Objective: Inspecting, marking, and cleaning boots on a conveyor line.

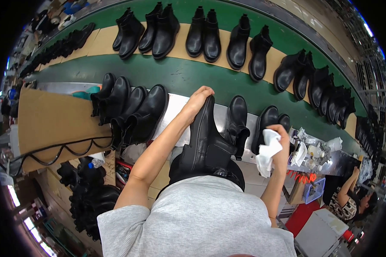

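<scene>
A black ankle boot [205, 141] lies tilted against my lap, its toe pointing toward the bench. My left hand [200, 99] is closed round the toe end of this boot. On the right, my right hand [280, 133] grips a crumpled white cloth [269, 152], held apart from the boot. Between my hands another black boot [237, 118] rests on the metal edge of the bench. Close behind my right hand stands a further black boot [266, 122], partly hidden by the hand and cloth.
Black boots [165, 32] line cardboard strips on the green bench [176, 73]. More boots [135, 113] lie at left beside a brown cardboard sheet [60, 124]. Bottles and crumpled white scraps [315, 152] crowd the right side. A person [354, 199] sits at far right.
</scene>
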{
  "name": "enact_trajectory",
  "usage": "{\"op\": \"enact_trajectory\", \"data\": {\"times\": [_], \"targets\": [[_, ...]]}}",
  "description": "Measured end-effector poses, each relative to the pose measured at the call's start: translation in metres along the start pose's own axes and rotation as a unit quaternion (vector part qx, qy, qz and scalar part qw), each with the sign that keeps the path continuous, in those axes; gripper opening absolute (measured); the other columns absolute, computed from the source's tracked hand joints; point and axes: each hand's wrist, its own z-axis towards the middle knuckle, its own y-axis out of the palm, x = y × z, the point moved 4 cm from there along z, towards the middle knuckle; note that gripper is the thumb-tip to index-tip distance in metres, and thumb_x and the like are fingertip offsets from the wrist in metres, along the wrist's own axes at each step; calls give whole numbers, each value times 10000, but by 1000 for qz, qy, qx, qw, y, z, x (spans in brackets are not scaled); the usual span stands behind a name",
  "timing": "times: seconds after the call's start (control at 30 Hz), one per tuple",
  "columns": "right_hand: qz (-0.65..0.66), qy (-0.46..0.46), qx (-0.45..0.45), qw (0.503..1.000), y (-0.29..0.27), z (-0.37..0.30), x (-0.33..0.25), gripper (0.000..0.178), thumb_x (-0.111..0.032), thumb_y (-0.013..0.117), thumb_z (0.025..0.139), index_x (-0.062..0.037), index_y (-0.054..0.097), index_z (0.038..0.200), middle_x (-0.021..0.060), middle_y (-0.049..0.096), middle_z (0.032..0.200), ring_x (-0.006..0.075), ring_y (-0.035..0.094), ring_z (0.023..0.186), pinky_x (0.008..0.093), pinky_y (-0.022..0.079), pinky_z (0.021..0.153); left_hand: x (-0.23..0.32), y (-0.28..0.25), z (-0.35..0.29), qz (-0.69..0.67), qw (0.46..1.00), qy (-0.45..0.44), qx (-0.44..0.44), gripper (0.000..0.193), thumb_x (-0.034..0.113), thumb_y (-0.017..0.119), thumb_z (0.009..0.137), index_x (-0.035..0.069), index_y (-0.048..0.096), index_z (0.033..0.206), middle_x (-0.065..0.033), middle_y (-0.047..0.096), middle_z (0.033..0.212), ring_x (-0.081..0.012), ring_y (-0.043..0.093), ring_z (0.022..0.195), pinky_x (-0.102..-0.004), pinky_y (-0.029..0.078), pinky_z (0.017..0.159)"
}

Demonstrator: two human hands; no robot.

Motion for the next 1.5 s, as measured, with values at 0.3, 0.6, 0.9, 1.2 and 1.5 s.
{"op": "enact_trajectory", "data": {"times": [0.3, 0.6, 0.9, 1.2, 1.5], "targets": [[158, -10, -205, 966, 119, -5, -24, 213, 61, 542, 676, -33, 524, 867, -11, 558, 710, 33, 527, 675, 161, 383, 546, 16, 39, -9, 90, 993, 73, -29, 187, 242, 450, 875, 90, 553, 910, 17, 487, 778, -65, 447, 654, -200, 367, 596], [193, -47, -132, 971, 127, -22, -19, 104, 27, 570, 687, -29, 516, 756, -24, 544, 676, 34, 498, 623, 173, 383, 555, 11, 40, -7, 118, 987, 104, -27, 197, 235, 438, 881, 75, 546, 918, 8, 492, 795, -69, 456, 703, -199, 372, 636], [198, -41, -127, 971, 126, -26, -24, 107, 37, 538, 668, -26, 514, 751, -18, 529, 670, 41, 494, 627, 170, 375, 550, 9, 38, -5, 131, 985, 107, -14, 195, 228, 441, 880, 63, 541, 905, 11, 486, 802, -69, 438, 733, -194, 356, 677], [171, -56, -133, 975, 118, -20, -21, 62, 4, 514, 695, -30, 512, 747, -27, 538, 680, 26, 486, 605, 166, 365, 539, 11, 45, -10, 148, 983, 110, -19, 199, 227, 437, 882, 57, 536, 912, 11, 482, 813, -82, 440, 757, -202, 355, 705], [208, -34, -140, 968, 119, -21, -20, 101, 3, 540, 646, -32, 507, 735, -23, 531, 688, 41, 488, 638, 178, 375, 564, 9, 46, -12, 148, 983, 103, -26, 195, 223, 433, 884, 59, 535, 914, 9, 483, 813, -84, 437, 759, -207, 355, 700]]}}
